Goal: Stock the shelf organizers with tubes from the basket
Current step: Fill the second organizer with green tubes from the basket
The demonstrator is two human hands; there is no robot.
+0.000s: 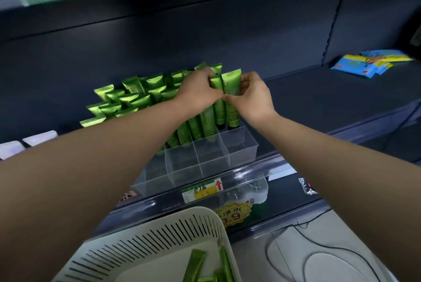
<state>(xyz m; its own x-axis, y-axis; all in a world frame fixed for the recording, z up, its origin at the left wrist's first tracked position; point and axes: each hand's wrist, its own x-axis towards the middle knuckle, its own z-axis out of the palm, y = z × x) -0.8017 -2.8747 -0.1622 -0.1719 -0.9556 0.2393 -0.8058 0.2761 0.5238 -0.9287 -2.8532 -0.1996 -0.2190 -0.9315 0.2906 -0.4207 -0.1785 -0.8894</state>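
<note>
Tubes (230, 99) stand in the organizer (211, 156) at frame centre. The left hand (200, 88) and right hand (255, 97) each pinch one near its top (light, soft, probably slippery; the stiff crimp grips best).

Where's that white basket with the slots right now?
The white basket sits at the bottom centre of the head view, just below the shelf's price-tag rail, with a few green tubes lying inside.

Dark shelf (319, 104); carries a clear divided organizer (211, 156) at its front edge, blue-and-yellow packets (369, 63) well apart at far right, pale flat packs (38, 138) at left; bears a price label (202, 190) on its front rail.
</note>
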